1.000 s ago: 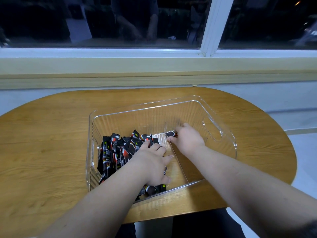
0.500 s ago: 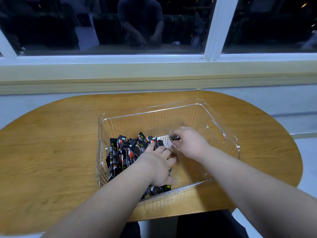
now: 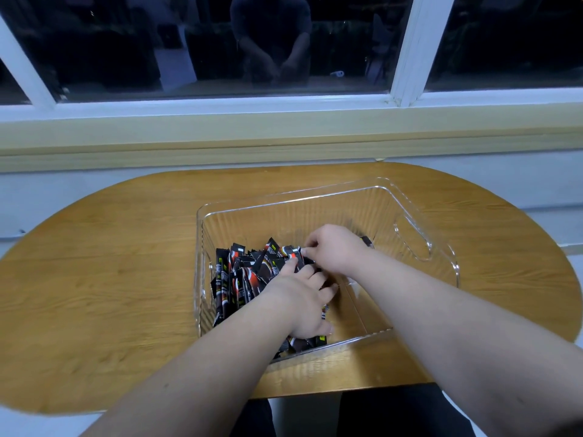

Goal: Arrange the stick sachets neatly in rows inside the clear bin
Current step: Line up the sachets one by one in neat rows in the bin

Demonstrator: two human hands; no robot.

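A clear ribbed bin (image 3: 441, 253) stands on the wooden table. Several black-and-red stick sachets (image 3: 235, 279) are packed upright along its left side. My left hand (image 3: 303, 301) lies flat against the right flank of this pack, fingers spread, covering part of it. My right hand (image 3: 334, 247) is inside the bin just beyond, fingers pinched on one sachet (image 3: 291, 252) at the top of the pack. The tip of another sachet (image 3: 366, 241) shows behind my right wrist. The right half of the bin's floor is bare.
The oval wooden table (image 3: 110, 279) stands against a pale wall under a window sill (image 3: 284, 134). The dark window reflects a person. The bin has a cut-out handle (image 3: 413, 241) in its right wall. The table's near edge is close to my body.
My right hand has moved left with its sachet, up against the top of the pack. My left hand keeps pressing the pack. The camera has shifted, so the bin appears further right.
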